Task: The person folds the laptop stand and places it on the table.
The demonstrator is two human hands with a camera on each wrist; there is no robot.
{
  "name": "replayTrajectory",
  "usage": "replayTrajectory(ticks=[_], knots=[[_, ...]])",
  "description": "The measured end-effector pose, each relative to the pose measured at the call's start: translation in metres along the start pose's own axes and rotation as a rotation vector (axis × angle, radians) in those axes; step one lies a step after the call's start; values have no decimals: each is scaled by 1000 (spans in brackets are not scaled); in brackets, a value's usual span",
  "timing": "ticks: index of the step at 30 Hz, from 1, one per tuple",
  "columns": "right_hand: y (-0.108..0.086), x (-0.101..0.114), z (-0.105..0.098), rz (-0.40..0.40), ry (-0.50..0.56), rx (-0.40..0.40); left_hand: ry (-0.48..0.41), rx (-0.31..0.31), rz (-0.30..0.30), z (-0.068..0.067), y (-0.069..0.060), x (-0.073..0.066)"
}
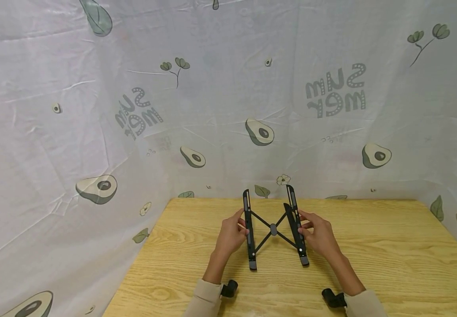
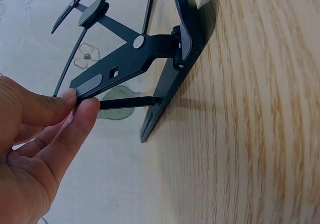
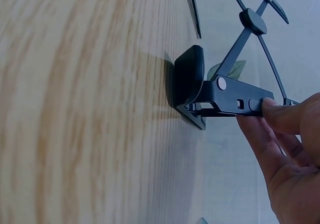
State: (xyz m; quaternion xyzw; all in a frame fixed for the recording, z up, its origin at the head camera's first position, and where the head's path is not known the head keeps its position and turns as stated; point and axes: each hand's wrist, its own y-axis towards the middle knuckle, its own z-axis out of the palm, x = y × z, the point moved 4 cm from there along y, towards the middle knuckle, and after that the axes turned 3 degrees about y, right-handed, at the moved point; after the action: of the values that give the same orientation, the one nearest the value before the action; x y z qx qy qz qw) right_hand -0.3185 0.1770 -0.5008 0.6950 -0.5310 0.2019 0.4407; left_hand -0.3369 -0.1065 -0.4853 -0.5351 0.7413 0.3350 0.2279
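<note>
A black folding laptop stand (image 1: 273,229) is spread out on the wooden table, its thin crossbars forming an X around a grey centre hub. My left hand (image 1: 231,234) pinches the left side rail between thumb and fingers. On the opposite rail, my right hand (image 1: 320,233) has a similar pinch grip. The left wrist view shows the left rail (image 2: 112,74) raised at an angle above its base bar (image 2: 170,79), a strut between them. In the right wrist view, the front lip (image 3: 189,77) of the right rail stands near the tabletop.
The wood-grain table (image 1: 390,246) extends on both sides of the stand. Behind and to the left hangs a pale curtain (image 1: 228,97) printed with avocados, leaves and lettering. A black wrist-worn device (image 1: 229,288) sits at the left cuff, another (image 1: 333,298) at the right.
</note>
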Motion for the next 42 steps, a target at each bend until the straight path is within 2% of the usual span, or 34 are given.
replayTrajectory(ticks=[16,42], knots=[[-2,4,0,-47,-28,-19,-16,-6,10,2,1,1],[-3,6,4,-30,-6,-11,-22,-9,-14,3,0,-5]])
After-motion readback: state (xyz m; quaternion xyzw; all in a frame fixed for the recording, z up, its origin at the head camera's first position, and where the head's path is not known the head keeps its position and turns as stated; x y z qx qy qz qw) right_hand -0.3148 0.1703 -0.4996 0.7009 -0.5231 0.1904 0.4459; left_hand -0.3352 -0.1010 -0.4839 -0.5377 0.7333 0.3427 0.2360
